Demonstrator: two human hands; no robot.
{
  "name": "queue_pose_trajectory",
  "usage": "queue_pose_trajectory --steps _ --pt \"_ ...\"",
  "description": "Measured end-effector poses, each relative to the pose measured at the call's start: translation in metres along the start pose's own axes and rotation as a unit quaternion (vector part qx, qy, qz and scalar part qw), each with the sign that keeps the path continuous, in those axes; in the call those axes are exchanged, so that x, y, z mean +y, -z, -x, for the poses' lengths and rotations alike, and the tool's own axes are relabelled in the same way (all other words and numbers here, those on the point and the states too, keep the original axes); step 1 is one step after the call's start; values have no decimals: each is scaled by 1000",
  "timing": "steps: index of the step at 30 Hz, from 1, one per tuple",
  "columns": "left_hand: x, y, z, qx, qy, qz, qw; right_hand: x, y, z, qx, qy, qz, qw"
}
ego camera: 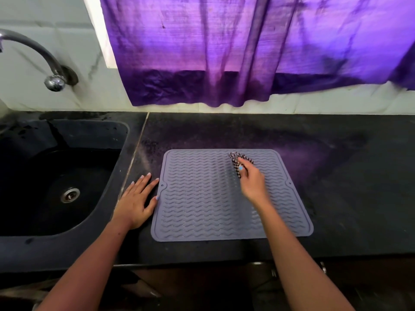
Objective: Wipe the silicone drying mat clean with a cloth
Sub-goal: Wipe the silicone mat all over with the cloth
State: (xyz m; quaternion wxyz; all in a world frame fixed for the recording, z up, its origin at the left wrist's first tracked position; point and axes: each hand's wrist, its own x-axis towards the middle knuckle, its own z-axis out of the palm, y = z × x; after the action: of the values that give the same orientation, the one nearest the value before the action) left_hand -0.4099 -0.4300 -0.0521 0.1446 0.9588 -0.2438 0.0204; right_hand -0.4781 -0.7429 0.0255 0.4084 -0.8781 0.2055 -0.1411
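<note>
A: Starting nearest, what is the left hand doing?

B: It lies flat and fully open, palm down, on the dark countertop just beside the left edge of the silicone drying mat. The fingers are spread and point away from the person; the thumb tip sits right at the mat's edge, though I cannot tell whether it presses on it. That hand holds nothing.

A: And the mat?

B: It is grey, ribbed with wavy ridges, and lies flat on the counter to the right of the black sink, its near edge close to the counter's front.

A: The right hand?

B: It reaches over the mat's right half, fingers closed around a bunched checked cloth. The thumb lies across the cloth, its nail painted light blue. The cloth pokes out beyond the fingertips and appears to rest on the mat near the far right corner; the hand is slightly blurred.

A: Farther back?

B: The sink's drain shows in the basin on the left. A curved metal tap comes out of the pale tiled wall above it. A purple curtain hangs behind the counter, its hem above the mat's far side.
</note>
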Motion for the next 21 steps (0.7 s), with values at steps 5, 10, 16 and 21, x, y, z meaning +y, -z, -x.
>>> queue_pose_trajectory --steps 5,10,16,21 --pt "0 -1 0 0 0 -6 1000 30 -37 37 -84 86 218 969" --pt "1 0 0 -7 0 -12 1000 29 -38 36 -95 85 287 949" --pt "-3 -1 -1 -15 5 -22 1000 19 0 9 -137 -107 -159 972" --pt "-3 -2 -1 -12 5 -15 1000 16 28 6 51 -120 -177 976"
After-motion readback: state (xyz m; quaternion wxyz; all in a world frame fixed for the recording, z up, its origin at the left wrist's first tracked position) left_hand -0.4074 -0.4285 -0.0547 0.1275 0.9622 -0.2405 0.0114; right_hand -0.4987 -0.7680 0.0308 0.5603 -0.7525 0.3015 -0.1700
